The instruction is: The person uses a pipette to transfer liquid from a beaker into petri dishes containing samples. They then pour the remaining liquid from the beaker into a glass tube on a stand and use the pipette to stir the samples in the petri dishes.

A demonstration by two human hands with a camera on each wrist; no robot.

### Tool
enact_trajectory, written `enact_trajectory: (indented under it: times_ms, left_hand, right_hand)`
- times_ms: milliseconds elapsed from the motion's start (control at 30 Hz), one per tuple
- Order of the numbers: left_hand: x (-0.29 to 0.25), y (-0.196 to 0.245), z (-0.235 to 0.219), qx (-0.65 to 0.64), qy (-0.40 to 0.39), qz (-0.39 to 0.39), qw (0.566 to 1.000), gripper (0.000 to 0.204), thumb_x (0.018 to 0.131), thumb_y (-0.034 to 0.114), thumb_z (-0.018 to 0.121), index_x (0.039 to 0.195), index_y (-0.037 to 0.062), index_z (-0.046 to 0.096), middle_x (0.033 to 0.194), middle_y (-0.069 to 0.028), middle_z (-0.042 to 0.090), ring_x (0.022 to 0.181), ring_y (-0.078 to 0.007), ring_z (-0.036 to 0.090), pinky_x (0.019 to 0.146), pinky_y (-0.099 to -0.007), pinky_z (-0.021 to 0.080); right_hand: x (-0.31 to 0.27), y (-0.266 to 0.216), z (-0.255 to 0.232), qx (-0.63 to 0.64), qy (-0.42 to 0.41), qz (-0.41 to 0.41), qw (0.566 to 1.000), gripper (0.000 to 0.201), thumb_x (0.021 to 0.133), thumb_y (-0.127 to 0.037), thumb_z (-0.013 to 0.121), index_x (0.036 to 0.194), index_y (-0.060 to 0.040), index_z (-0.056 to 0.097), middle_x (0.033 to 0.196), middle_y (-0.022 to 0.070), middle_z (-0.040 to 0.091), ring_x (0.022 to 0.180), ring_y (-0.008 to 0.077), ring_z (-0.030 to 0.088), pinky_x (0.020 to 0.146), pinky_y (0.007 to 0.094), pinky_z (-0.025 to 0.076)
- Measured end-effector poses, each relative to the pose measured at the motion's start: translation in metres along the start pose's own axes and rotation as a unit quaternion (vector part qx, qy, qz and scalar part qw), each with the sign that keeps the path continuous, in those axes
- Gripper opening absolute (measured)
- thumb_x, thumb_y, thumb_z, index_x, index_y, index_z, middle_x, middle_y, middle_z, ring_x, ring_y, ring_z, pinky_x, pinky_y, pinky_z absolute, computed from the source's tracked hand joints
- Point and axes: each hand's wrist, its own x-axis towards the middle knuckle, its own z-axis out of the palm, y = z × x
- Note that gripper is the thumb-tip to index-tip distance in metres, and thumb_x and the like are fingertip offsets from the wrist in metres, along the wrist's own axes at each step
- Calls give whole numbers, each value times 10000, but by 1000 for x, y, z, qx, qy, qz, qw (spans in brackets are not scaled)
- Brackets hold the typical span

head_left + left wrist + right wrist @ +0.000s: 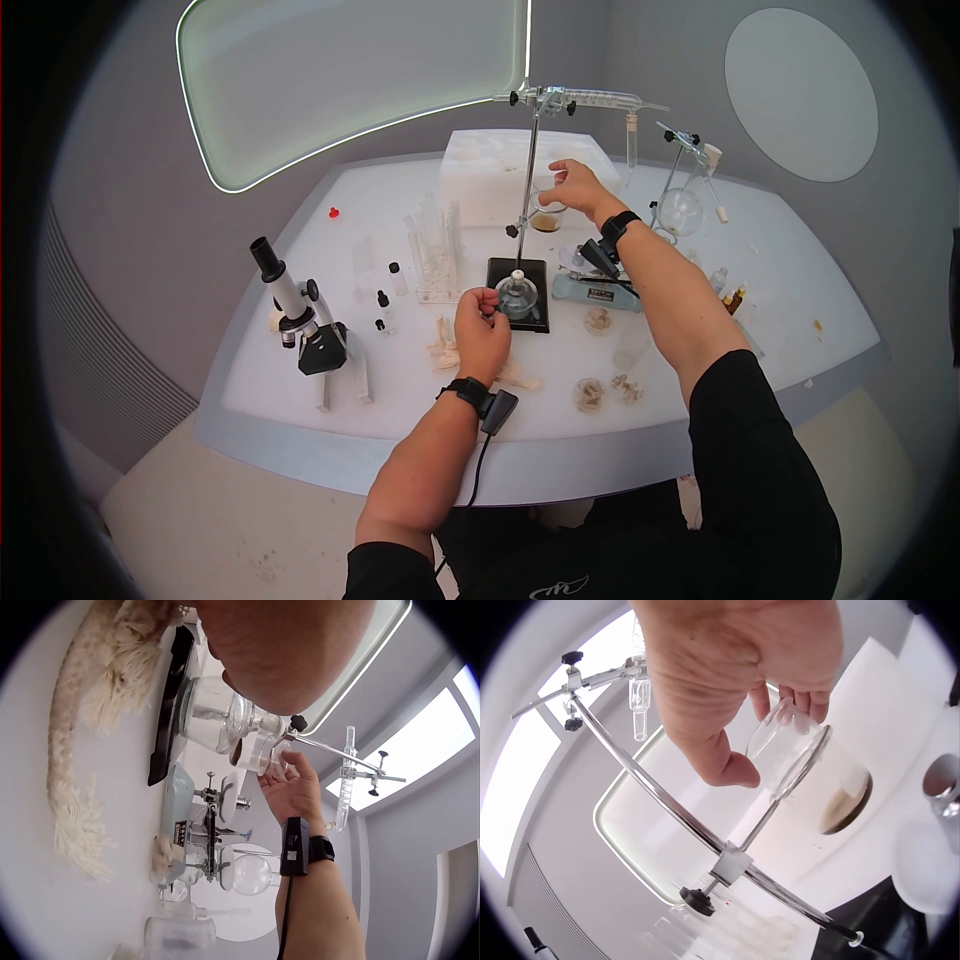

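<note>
At the black base of a metal stand point(529, 180), my left hand point(482, 335) has its curled fingers at the side of a glass alcohol lamp point(518, 302); the left wrist view hides most of the fingertips. The lamp point(210, 716) stands upright with a pale top. Higher up, my right hand point(580, 190) reaches behind the rod and grips a clear glass beaker point(851, 784) near its rim, thumb on one side and fingers on the other. Brown matter lies at the beaker's bottom. The stand's metal ring point(804, 766) encircles the beaker.
A glass condenser point(600, 98) is clamped atop the stand. Left are test tubes point(432, 250), dropper bottles point(385, 303) and a microscope point(305, 310). Frayed rope point(71, 765) lies near my left hand. Right are a blue-grey balance point(597, 290), dishes point(588, 394) and a round flask point(680, 212).
</note>
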Motion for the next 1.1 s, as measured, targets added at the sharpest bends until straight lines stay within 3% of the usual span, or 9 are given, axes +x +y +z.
enact_trajectory:
  times_ms: [400,600,900,1000,1100]
  left_hand:
    - [0,2,-1,11,-3,12,1000,367,892,-95,672,1238,26,667,1132,-82,700,986,-180,643,843,-315,578]
    - [1,0,0,20,-4,17,1000,364,901,-102,671,1242,24,669,1126,-67,701,971,-151,640,820,-293,569]
    - [0,-3,-2,23,3,44,999,353,912,-102,679,1241,26,671,1144,-63,698,977,-133,634,818,-279,557]
    - [-3,13,-2,40,4,51,998,353,914,-73,715,1251,22,671,1145,-66,697,998,-143,632,874,-306,557]
    - [-8,35,-3,57,-6,119,991,411,924,-32,764,1317,16,653,1195,-83,689,1017,-173,634,948,-347,555]
  right_hand:
    - [-27,-20,-13,22,126,-113,985,1022,717,-357,994,1535,69,554,1456,256,597,1324,331,696,1105,425,601]
    - [-64,-49,-21,17,167,-88,982,939,769,-330,971,1516,60,556,1434,243,596,1327,321,688,1095,428,598]
    - [-152,-75,-46,153,100,-41,982,872,817,-259,984,1508,57,556,1386,158,614,1291,224,688,1083,361,588]
    - [-177,-64,-49,158,57,-57,984,865,812,-231,999,1506,39,560,1384,148,622,1287,219,689,1084,353,589]
    - [-201,-55,-45,158,10,-72,985,871,812,-252,1008,1511,14,563,1372,142,627,1280,221,693,1089,357,590]
